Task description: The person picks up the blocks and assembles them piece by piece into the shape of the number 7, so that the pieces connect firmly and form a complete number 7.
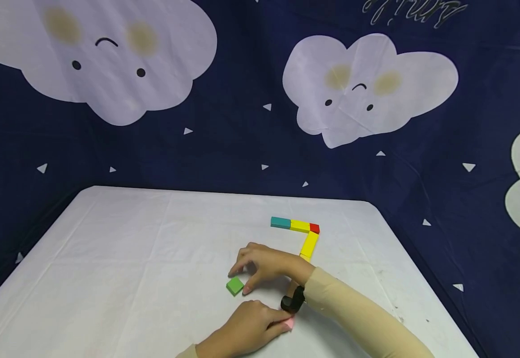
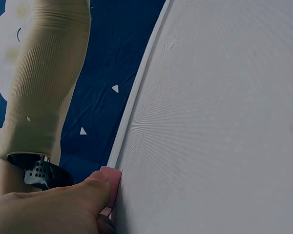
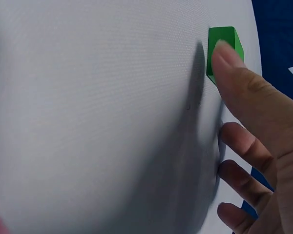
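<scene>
A small pink block (image 1: 289, 323) is pinched between the thumb and finger of my left hand (image 1: 246, 328), low over the white table at its near side. The left wrist view shows the same pink block (image 2: 113, 184) at the fingertips. My right hand (image 1: 264, 263) reaches across above the left one, thumb and fingers spread beside a green block (image 1: 235, 286). In the right wrist view the thumb overlaps the green block (image 3: 223, 35), and the other fingers are bent apart from it.
Beyond the right wrist runs an angled line of blocks: teal (image 1: 280, 222), yellow (image 1: 300, 225), red (image 1: 314, 228), then another yellow block (image 1: 309, 244) toward me. The right forearm hides the line's near part. A dark cloud-patterned cloth (image 1: 242, 149) hangs behind the white table (image 1: 121, 228).
</scene>
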{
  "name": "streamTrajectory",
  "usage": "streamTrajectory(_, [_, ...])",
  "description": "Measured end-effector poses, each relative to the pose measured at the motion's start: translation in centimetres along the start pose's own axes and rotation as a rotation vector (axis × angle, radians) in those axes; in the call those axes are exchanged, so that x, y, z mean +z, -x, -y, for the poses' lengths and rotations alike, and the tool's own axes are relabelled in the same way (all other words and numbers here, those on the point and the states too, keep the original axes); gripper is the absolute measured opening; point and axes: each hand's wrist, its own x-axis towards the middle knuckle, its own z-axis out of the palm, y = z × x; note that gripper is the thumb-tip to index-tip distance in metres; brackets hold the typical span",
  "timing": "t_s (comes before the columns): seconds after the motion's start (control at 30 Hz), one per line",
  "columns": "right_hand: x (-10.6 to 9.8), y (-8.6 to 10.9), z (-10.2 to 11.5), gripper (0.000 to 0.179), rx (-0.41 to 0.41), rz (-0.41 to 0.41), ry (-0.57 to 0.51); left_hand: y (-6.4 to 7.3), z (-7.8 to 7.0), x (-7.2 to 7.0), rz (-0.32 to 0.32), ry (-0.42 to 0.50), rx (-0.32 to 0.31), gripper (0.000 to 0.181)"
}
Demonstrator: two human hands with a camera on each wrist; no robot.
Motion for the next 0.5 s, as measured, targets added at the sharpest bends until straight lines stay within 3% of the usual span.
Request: streamTrajectory(0.5, [-0.4, -0.1, -1.4, 0.038, 0.056, -0.037, -0.078, 0.1, 0.0, 0.0, -0.028, -0.024, 0.016, 0.03])
